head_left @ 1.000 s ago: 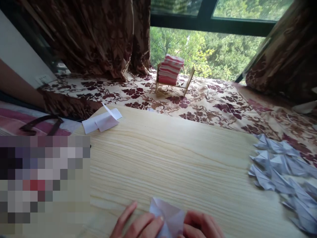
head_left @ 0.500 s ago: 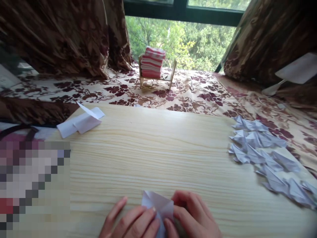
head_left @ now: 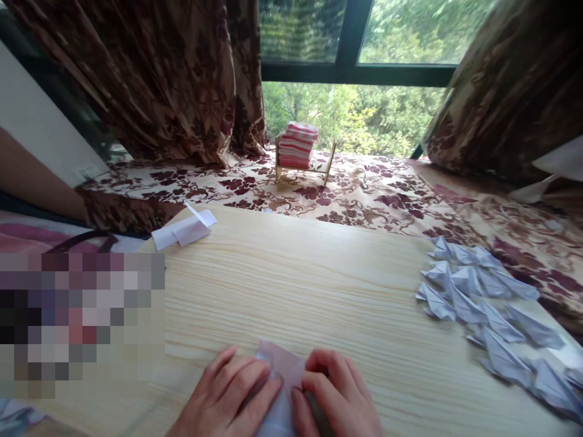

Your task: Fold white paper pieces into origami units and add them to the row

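A piece of white folded paper (head_left: 285, 370) lies on the wooden table at the near edge, between my two hands. My left hand (head_left: 239, 388) rests over its left side, fingers bent together and pressing it down. On its right edge, my right hand (head_left: 337, 388) is closed, with thumb and curled forefinger pinching the paper. The lower part of the paper is partly covered by my fingers and cut off by the frame.
Several folded white paper pieces (head_left: 473, 285) lie in rows at the table's right. Loose paper strips (head_left: 184, 230) rest at the far left corner. Beyond the table (head_left: 319, 273), a small wooden rack (head_left: 325, 173) holds striped cloths (head_left: 297, 145) on a flowered cover.
The view has tilted up and turned left. My left hand has moved further over the paper. My right fingers have shifted down along its right edge.
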A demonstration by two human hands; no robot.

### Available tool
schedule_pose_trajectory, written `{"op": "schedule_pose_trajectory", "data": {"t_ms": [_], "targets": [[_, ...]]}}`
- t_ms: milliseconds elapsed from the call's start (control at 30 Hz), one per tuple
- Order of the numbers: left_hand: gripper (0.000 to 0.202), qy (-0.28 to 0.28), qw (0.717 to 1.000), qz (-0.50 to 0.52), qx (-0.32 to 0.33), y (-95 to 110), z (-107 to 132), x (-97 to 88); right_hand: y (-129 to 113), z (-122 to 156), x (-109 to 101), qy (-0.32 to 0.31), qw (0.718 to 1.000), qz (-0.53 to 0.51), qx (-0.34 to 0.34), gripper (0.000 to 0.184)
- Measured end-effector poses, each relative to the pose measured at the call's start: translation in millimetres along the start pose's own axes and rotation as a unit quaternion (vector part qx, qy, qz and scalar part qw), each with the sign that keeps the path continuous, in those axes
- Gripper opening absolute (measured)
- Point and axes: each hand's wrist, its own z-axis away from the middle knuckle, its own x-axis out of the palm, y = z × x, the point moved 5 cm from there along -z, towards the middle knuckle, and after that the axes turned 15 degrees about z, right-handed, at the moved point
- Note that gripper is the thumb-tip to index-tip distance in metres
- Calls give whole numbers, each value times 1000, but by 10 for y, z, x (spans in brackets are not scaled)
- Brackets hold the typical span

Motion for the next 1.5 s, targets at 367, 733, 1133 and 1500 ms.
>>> {"op": "schedule_pose_trajectory", "data": {"t_ms": [367, 733, 1133, 1500], "targets": [[42, 24, 994, 97, -49, 168, 27, -115, -282, 66, -68, -28, 999, 8, 24, 12], [16, 96, 980, 31, -171, -25, -21, -231, -260, 128, -56, 5, 998, 42, 35, 14], [41, 132, 947, -177, -235, -554, 497, -1084, -253, 150, -63, 8, 999, 41, 15, 16], [37, 158, 967, -84, -179, -393, 577, -964, -299, 168, -30, 20, 999, 35, 26, 18]]}}
